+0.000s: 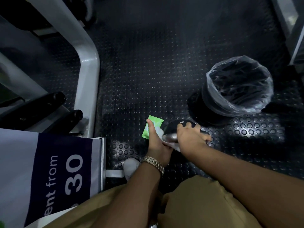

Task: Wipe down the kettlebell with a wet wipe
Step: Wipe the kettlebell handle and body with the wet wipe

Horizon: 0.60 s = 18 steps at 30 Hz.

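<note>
The kettlebell (172, 129) sat on the studded black rubber floor (148, 71), close in front of the crouching person's knees and just left of a black bin (212, 97) lined with a clear plastic bag. The right grip (189, 135) lay on top of the kettlebell with its fingers spread and fairly straight, resting on the weight rather than curling round it. The left grip (158, 145), with a gold watch (152, 162) at the wrist, held a bunched white wipe (160, 133) against the left side of the kettlebell. Its thumb stuck straight up, while its fingers were hidden by the wipe and the right wrist. A green pack of wipes (157, 122) lay on the floor just beyond that thumb, touching or nearly touching the kettlebell. A white shoe (130, 167) showed beside the left wrist. To the left stood a sign (62, 170) reading "30" and the grey frame of a gym machine (88, 71).
</note>
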Each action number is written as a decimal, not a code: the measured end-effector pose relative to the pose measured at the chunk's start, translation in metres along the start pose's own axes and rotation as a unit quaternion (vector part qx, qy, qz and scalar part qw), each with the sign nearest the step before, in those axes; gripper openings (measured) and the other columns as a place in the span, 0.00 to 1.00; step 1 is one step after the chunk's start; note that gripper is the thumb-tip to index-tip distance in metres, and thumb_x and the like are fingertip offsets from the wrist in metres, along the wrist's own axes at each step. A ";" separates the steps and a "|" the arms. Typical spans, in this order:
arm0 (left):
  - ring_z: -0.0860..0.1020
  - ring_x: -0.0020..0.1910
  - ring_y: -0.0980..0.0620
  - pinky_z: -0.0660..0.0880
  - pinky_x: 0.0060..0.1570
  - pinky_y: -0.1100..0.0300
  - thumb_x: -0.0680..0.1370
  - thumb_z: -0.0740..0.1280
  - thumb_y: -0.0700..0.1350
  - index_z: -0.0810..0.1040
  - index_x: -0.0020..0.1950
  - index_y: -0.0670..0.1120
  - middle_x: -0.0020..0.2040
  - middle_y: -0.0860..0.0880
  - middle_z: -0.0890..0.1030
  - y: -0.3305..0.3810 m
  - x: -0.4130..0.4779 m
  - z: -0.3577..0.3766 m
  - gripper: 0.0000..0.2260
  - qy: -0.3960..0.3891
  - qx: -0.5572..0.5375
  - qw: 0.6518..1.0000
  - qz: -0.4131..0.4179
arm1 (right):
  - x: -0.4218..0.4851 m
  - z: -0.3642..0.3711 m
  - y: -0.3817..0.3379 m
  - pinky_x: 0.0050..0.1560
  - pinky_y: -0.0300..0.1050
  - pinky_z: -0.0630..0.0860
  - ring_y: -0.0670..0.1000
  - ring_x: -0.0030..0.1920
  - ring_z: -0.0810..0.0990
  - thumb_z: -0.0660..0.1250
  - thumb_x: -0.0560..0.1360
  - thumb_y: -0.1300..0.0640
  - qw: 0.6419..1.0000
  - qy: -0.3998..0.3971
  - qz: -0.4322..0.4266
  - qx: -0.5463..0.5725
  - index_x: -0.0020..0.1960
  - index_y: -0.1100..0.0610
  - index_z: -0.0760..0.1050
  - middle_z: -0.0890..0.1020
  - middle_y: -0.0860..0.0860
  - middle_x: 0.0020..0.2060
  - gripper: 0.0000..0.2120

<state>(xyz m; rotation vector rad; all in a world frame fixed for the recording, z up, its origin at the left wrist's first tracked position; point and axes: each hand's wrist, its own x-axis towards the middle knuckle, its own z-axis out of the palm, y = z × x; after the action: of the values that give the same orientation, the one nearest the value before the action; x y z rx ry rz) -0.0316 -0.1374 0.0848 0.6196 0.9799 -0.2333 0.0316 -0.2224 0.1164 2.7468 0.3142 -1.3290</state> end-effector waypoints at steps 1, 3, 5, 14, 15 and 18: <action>0.78 0.67 0.36 0.67 0.73 0.39 0.65 0.58 0.84 0.69 0.78 0.42 0.66 0.35 0.80 -0.001 -0.005 -0.001 0.56 -0.011 0.001 1.000 0.016 | 0.000 -0.001 0.000 0.58 0.85 0.64 0.65 0.71 0.62 0.80 0.71 0.57 1.000 -0.003 0.001 0.000 0.77 0.51 0.60 0.65 0.57 0.70 0.42; 0.79 0.66 0.38 0.67 0.74 0.40 0.69 0.55 0.83 0.58 0.83 0.48 0.65 0.35 0.81 -0.007 -0.014 0.000 0.53 -0.019 0.015 0.998 0.057 | 0.001 -0.002 0.001 0.59 0.84 0.64 0.65 0.72 0.61 0.79 0.71 0.60 1.000 -0.008 0.000 -0.001 0.77 0.51 0.60 0.65 0.57 0.71 0.42; 0.80 0.65 0.38 0.66 0.74 0.40 0.70 0.54 0.82 0.55 0.83 0.52 0.63 0.35 0.82 -0.012 -0.015 0.003 0.50 -0.027 0.013 0.997 0.070 | 0.000 -0.002 0.002 0.61 0.84 0.65 0.66 0.72 0.62 0.78 0.71 0.61 1.000 -0.007 0.000 -0.007 0.78 0.52 0.60 0.65 0.57 0.71 0.41; 0.80 0.65 0.38 0.69 0.73 0.41 0.65 0.60 0.83 0.60 0.81 0.50 0.64 0.36 0.81 -0.010 -0.011 0.000 0.53 0.007 0.012 0.999 0.048 | -0.001 -0.003 0.000 0.60 0.84 0.64 0.65 0.73 0.60 0.77 0.73 0.57 1.000 -0.008 0.000 -0.001 0.78 0.51 0.61 0.64 0.57 0.72 0.39; 0.80 0.65 0.39 0.68 0.73 0.41 0.69 0.57 0.82 0.60 0.81 0.50 0.64 0.36 0.82 -0.011 -0.016 0.000 0.50 -0.002 0.009 0.998 0.070 | 0.000 -0.003 0.000 0.60 0.85 0.64 0.65 0.73 0.60 0.76 0.74 0.54 1.000 -0.009 0.000 0.001 0.78 0.50 0.61 0.64 0.56 0.72 0.38; 0.81 0.64 0.41 0.69 0.73 0.44 0.73 0.52 0.80 0.63 0.80 0.48 0.61 0.38 0.83 -0.016 -0.022 0.003 0.46 -0.014 0.009 0.996 0.085 | 0.000 -0.001 0.001 0.60 0.84 0.65 0.65 0.73 0.61 0.75 0.74 0.58 1.000 0.003 -0.003 0.002 0.77 0.51 0.62 0.65 0.57 0.72 0.36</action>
<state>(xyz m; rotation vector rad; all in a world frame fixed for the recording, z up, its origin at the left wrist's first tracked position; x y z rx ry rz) -0.0490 -0.1539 0.0977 0.7095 0.8946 -0.0998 0.0328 -0.2234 0.1173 2.7546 0.3203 -1.3252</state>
